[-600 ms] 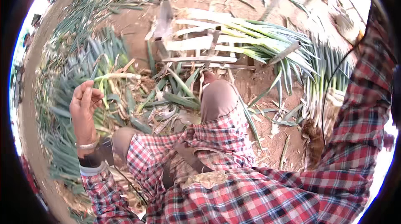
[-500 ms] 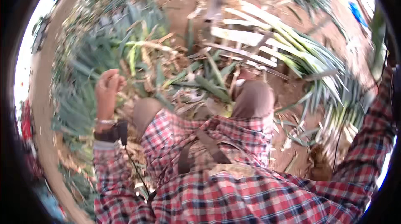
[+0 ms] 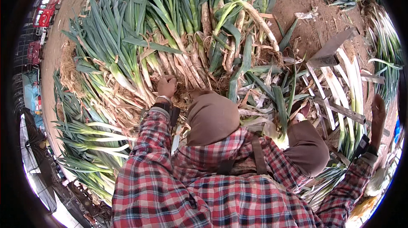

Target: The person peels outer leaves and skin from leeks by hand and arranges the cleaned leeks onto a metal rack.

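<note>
My left hand (image 3: 166, 86) is closed, its fingers curled at the root ends of a thick pile of leeks (image 3: 187, 64). The leeks have dark green tops, pale stems and brown, soil-stained roots; the hand hides what lies under its fingers. Off to the right, my right hand (image 3: 377, 119) shows edge-on with fingers stretched out and nothing visible in it. It is beside a metal frame (image 3: 346, 112) of flat bars, in which several cleaned white leeks (image 3: 335, 87) lie.
Trimmed leaves and peelings (image 3: 265, 104) litter the ground between my knees and the frame. More leeks (image 3: 95, 138) lie at the left, and a cleaned bundle (image 3: 384, 45) lies at the far right. Red vehicles (image 3: 44, 15) stand beyond the dirt ground at upper left.
My view has swung left, bringing the leek pile to the centre. My left hand, raised and empty before, is now down at the root ends. My right hand has come into view at the right.
</note>
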Demonstrator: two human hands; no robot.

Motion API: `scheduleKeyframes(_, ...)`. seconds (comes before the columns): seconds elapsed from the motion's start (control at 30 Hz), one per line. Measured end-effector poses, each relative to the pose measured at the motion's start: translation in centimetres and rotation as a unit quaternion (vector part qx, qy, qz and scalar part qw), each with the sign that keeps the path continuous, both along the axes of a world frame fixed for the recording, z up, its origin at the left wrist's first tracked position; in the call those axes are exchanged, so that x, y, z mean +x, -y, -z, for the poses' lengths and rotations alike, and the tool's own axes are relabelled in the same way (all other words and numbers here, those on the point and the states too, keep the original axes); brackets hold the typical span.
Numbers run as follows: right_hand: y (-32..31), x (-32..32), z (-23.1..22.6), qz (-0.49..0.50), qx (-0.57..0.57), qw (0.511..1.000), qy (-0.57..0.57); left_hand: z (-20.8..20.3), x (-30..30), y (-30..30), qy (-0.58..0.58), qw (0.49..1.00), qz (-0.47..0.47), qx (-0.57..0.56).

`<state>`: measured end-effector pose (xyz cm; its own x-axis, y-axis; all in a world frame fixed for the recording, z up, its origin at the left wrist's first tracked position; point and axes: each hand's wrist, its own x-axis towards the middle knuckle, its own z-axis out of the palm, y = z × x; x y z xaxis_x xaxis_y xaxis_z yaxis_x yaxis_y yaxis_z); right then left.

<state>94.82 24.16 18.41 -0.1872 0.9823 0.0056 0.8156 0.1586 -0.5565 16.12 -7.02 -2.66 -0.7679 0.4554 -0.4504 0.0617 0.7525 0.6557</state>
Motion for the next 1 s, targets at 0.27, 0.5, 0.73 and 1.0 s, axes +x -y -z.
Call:
scheduleKeyframes(0.27, 2.8, -20.4, -0.2, -0.048, -0.107, 0.992, -0.046, 7.8, -5.5, -6.9, -0.203, 0.943, 0.063, -0.255)
scheduleKeyframes(0.5, 4.1, -32.7, 3.0, -0.093, -0.155, 0.983, -0.01, 5.2, -10.2, -8.5, -0.203, 0.924, 0.182, -0.267)
scheduleKeyframes(0.73, 9.6, -48.6, 6.7, -0.222, -0.335, 0.896, -0.187, 1.0, -13.3, -3.3, -0.167, 0.914, 0.269, -0.252)
scheduleKeyframes(1.0, 19.3, -65.3, 24.4, -0.309, -0.256, 0.91, 0.102, 2.9, -2.5, -5.9, -0.18, 0.977, 0.106, 0.042)
